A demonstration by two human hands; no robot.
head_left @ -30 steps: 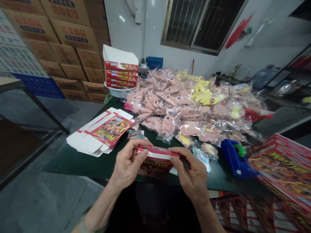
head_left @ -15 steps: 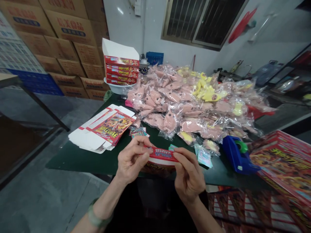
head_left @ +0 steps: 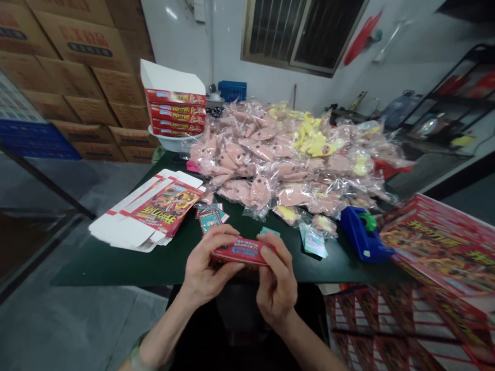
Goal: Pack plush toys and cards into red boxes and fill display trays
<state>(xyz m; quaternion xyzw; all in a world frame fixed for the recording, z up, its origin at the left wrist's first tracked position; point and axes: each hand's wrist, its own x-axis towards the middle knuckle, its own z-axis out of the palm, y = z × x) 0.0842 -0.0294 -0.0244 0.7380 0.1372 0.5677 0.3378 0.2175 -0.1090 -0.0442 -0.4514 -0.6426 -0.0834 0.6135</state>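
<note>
Between my hands, at the near edge of the green table [head_left: 116, 263], is a red printed box [head_left: 243, 251] with its narrow end facing up. My left hand [head_left: 207, 265] grips its left end, thumb on the near side and fingers over the top. The right hand [head_left: 276, 278] is closed on the right end, fingers bent against the top edge. Most of the box's lower part is hidden by my hands. Just beyond it lie small printed cards [head_left: 212, 217] and a green card [head_left: 269, 232]. More cards [head_left: 313, 241] are to the right.
A heap of plastic-wrapped pink and yellow toys [head_left: 263, 159] covers the back. Flattened boxes [head_left: 154, 208] lie left; filled red boxes [head_left: 176, 113] stand in a basin behind. On the right are a blue tape dispenser [head_left: 363, 237] and a large red box stack [head_left: 441, 242].
The box's top flap, raised and held at both ends earlier, is now folded down closed. Both hands have come closer together around it. The view has shifted slightly to the right.
</note>
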